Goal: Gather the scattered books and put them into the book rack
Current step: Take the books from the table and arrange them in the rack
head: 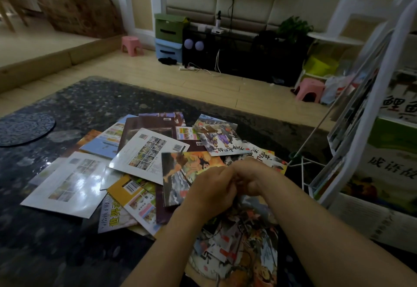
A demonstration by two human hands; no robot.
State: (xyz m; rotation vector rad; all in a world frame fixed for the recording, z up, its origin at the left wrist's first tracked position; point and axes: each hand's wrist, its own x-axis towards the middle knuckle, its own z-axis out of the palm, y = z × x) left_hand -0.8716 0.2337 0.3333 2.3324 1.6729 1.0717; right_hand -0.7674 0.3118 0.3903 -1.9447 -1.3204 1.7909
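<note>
Our left hand [209, 187] and right hand [252, 178] meet, fingers curled, above the scattered books [144, 151] on the dark tabletop [67, 111]. We cannot tell whether they pinch anything. The white book rack [367, 106] stands at the right.

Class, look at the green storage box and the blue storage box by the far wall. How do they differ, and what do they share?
The green storage box sits on top; the blue storage box stands on the floor beneath it. The green one looks taller than the blue one. Both have a dark handle slot in front and stand beside the black cabinet.
</note>
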